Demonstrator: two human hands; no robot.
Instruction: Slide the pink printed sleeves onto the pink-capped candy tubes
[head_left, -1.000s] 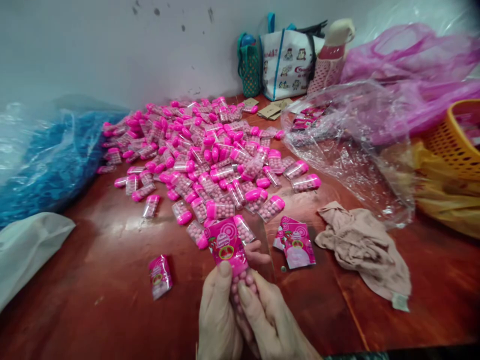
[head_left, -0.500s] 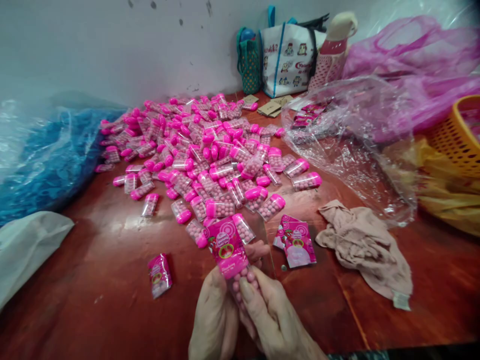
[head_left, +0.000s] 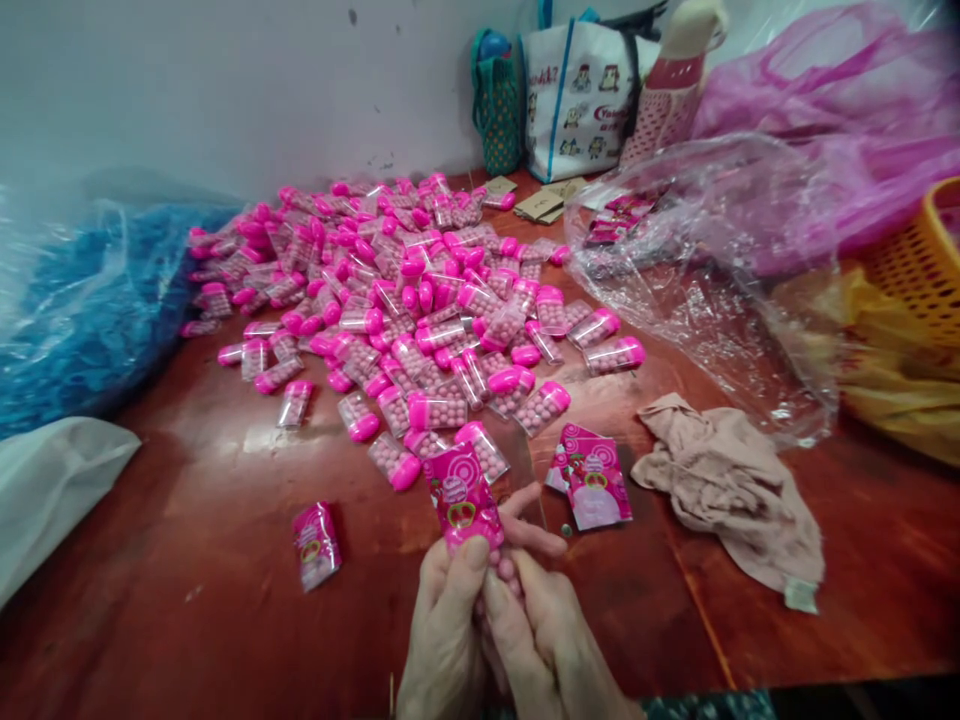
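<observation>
My left hand (head_left: 447, 625) is closed, its thumb pressing the lower part of a pink printed sleeve (head_left: 459, 490). The sleeve covers the upper part of a clear candy box (head_left: 507, 572) whose pink balls show below it. My right hand (head_left: 551, 635) grips the bare lower part of that box between thumb and fingers, with some fingertips extending past the sleeve. To the left lies a candy box in a printed sleeve (head_left: 316, 545). On the right a few flat printed sleeves (head_left: 596, 485) overlap.
A large heap of pink-capped candy boxes (head_left: 420, 320) spreads ahead. Blue contents fill a clear bag (head_left: 120, 310) at left. A beige cloth (head_left: 731, 490), clear plastic bag (head_left: 712, 290) and yellow basket (head_left: 919, 270) are on the right. A white carrier bag (head_left: 577, 105) stands behind.
My left thumb has come up onto the sleeve's front, and both hands have shifted slightly right. The sleeve is bent more at its lower part. The camera view has moved a little.
</observation>
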